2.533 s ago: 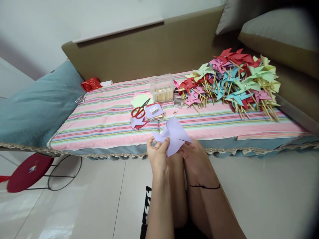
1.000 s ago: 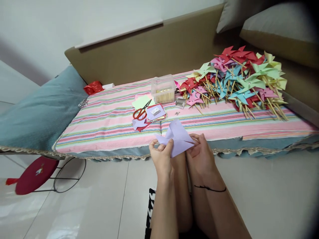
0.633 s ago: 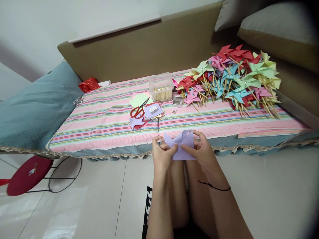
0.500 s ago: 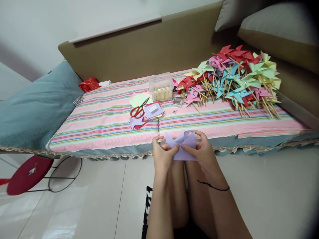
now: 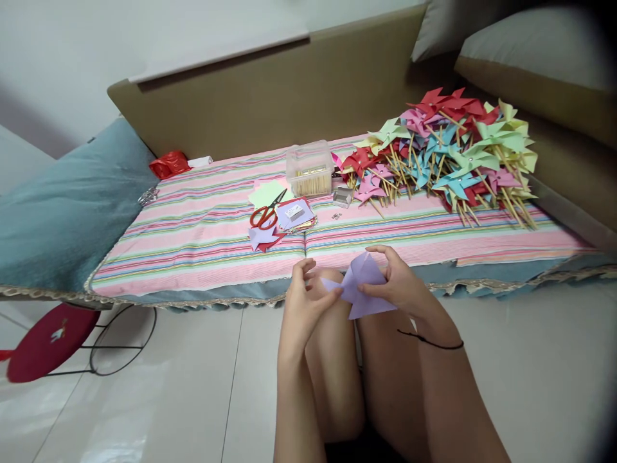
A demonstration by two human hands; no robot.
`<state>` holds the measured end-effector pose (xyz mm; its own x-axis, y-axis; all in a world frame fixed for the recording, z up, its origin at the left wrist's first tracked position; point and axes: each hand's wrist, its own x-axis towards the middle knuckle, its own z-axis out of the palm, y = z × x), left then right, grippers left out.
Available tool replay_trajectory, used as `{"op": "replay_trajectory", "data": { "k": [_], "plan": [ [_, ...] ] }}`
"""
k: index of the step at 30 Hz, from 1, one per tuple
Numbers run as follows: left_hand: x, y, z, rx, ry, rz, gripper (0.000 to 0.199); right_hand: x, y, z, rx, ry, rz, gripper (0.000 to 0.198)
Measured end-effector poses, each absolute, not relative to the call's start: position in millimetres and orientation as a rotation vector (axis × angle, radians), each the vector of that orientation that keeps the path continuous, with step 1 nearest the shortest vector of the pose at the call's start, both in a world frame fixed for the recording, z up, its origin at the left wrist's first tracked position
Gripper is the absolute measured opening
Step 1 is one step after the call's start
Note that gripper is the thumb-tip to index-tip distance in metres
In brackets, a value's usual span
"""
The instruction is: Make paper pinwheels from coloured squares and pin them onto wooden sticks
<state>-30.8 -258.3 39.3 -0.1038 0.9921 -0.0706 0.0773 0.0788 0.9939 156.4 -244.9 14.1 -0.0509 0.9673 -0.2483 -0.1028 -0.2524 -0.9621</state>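
Note:
A purple paper pinwheel blank, cut and partly folded, is held over my knees in front of the sofa edge. My right hand grips it from the right, thumb on the face and fingers behind the upper part. From the other side, my left hand pinches its left point with the thumb; the fingers behind are partly hidden. Beyond my hands lie red-handled scissors, a stack of coloured paper squares with a small packet on top, and a purple cut paper piece.
Many finished paper pinwheels on sticks are heaped at the right of the striped sofa cover. A clear plastic box holds short sticks. Near it are a small clear case and tiny metal bits. A red stool stands at left.
The purple paper has turned in my hands and an upper flap is now folded inward. My left hand has shifted left to one point, while my right hand holds the larger part.

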Motion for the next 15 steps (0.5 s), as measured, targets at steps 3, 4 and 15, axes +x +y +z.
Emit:
{"op": "replay_trajectory", "data": {
  "k": [3,4,15],
  "plan": [
    [-35,-262,46,1.335,1.356,1.059,0.060,159,-236,26,-1.304,-1.274,1.434,0.060],
    [-34,-263,47,1.355,1.339,1.011,0.061,158,-234,31,-1.303,-1.354,1.422,0.057],
    [-28,-265,46,1.196,1.294,1.024,0.051,144,-224,57,-1.272,-1.557,1.484,0.057]
  ]
}}
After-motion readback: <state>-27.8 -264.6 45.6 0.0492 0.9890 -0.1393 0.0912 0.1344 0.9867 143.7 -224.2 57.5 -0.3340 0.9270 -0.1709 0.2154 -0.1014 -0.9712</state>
